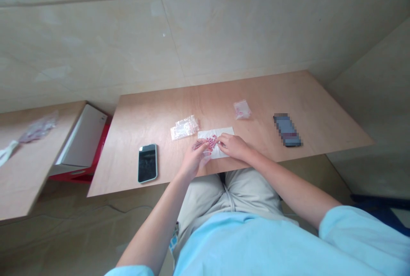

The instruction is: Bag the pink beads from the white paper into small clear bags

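A white sheet (220, 132) lies near the front edge of the wooden table, with a small pile of pinkish-red beads (212, 141) on it. At the pile's left side, my left hand (194, 157) is closed on a small clear plastic bag (205, 159), whose film shows below the fingers. My right hand (233, 145) rests over the sheet from the right, its fingertips pinched together at the edge of the beads. Whatever is between those fingertips is too small to make out.
A stack of clear bags (185, 127) lies behind my left hand. Farther back is a small bag with reddish bits (242, 110). One phone (147, 163) lies left, another, blurred phone (287, 130) right. A second table (19, 190) stands left beside a white box (81, 137).
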Demonstrator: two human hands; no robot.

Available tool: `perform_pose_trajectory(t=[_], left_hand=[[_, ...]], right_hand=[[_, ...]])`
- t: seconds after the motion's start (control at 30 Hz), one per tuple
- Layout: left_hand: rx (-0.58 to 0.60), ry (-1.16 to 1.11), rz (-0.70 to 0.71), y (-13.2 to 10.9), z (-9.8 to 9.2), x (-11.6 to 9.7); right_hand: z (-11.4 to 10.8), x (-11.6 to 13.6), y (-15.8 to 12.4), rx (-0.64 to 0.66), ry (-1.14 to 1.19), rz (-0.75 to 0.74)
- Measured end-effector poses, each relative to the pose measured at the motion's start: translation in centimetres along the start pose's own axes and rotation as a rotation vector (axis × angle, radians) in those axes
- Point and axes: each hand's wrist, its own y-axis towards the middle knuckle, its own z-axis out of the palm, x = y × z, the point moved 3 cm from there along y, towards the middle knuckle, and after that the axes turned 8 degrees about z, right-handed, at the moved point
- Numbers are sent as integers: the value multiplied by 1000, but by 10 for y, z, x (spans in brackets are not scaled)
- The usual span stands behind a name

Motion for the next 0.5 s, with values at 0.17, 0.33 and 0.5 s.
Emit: perform_pose_trajectory(t=[0.17, 0.33, 0.5], left_hand=[[17, 0, 32, 1, -3, 1], [21, -4, 31, 1, -5, 1], [16, -19, 41, 1, -3, 0]], right_hand=[[0, 2, -1, -3, -20, -20], [-1, 4, -1, -4, -63, 3], [-1, 4, -1, 10, -52, 18]])
